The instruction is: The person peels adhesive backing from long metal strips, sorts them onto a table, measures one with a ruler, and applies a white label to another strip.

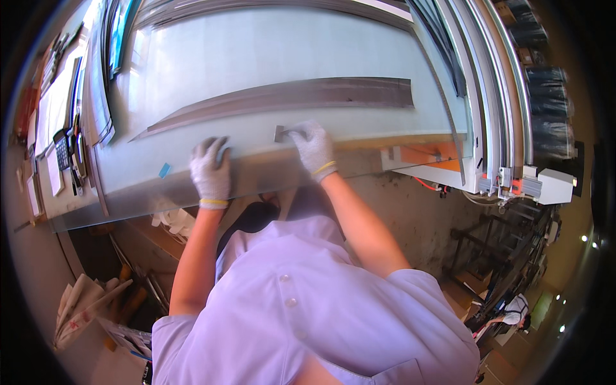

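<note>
My left hand (210, 173), in a pale knit glove, rests at the near edge of a glass-topped table (269, 51). Its fingers are apart, and it holds nothing that I can see. My right hand (312, 147), gloved alike with a yellow cuff band, is closed on a small dark rectangular piece (280, 133) just above the glass. Beyond both hands lies a long, dark grey-brown strip (308, 96), narrowing toward its left end. A small blue piece (165, 170) sits on the glass left of my left hand.
Long dark strips (269, 8) are stacked along the far edge. Metal rails (504, 83) run down the right side, ending by a white box-shaped part (556, 186). A calculator (62, 149) and papers lie at left. Another person (515, 310) is far off at lower right.
</note>
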Tool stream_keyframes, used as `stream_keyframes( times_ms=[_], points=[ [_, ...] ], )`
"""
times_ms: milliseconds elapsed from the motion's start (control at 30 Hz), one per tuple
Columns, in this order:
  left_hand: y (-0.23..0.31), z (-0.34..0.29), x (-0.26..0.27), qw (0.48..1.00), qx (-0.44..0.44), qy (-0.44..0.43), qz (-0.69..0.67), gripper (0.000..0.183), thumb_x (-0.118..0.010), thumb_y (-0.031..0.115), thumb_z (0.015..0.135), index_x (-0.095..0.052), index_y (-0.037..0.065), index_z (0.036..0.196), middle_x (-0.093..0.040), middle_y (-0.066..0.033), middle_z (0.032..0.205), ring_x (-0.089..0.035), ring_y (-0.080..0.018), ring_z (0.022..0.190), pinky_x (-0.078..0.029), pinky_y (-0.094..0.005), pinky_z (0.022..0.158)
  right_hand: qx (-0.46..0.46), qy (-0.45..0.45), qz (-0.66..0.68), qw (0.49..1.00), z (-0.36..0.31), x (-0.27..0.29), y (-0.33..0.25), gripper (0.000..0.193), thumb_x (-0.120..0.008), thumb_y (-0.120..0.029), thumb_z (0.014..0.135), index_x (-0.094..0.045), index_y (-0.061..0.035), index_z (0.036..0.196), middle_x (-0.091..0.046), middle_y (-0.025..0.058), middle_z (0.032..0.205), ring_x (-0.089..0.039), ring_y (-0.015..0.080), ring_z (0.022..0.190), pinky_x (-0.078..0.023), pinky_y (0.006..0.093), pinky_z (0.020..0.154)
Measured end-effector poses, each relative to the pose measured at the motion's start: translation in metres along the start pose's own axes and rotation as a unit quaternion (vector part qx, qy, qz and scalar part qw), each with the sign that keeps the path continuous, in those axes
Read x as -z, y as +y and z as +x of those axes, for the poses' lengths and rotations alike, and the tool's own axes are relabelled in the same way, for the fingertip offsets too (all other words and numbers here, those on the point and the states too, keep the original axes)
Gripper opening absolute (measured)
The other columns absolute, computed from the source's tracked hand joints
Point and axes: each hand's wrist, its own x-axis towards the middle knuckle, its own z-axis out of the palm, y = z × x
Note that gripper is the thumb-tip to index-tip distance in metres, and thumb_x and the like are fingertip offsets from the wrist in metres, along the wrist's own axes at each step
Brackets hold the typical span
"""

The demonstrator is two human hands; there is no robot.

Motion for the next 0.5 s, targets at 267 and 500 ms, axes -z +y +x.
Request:
stream_keyframes(
  times_ms=[267, 500],
  points=[
    [0.049, 0.008, -0.055, 0.945, -0.240, -0.216, 0.059, 0.059, -0.076, 0.021, 0.078, -0.060, 0.007, 0.133, -0.054, -0.0100, 0.141, -0.048, -0.0327, 0.131, -0.039, -0.0476, 0.110, -0.079, 0.120, 0.011, 0.990, -0.010, 0.065, 0.039, 0.015, -0.069, -0.013, 0.089, -0.073, -0.0001, 0.096, -0.072, 0.0155, 0.094, -0.069, 0.0290, 0.087, -0.053, 0.0388, 0.081],
    [0.019, -0.041, -0.022, 0.883, -0.372, -0.286, 0.013, 0.058, -0.077, 0.025, 0.074, -0.064, 0.005, 0.126, -0.058, -0.0089, 0.137, -0.053, -0.0300, 0.127, -0.042, -0.0475, 0.108, -0.137, 0.362, -0.138, 0.912, -0.016, 0.204, 0.130, 0.010, -0.074, -0.009, 0.085, -0.074, -0.0009, 0.091, -0.072, 0.0121, 0.086, -0.067, 0.0248, 0.079, -0.052, 0.0365, 0.077]
  ],
)
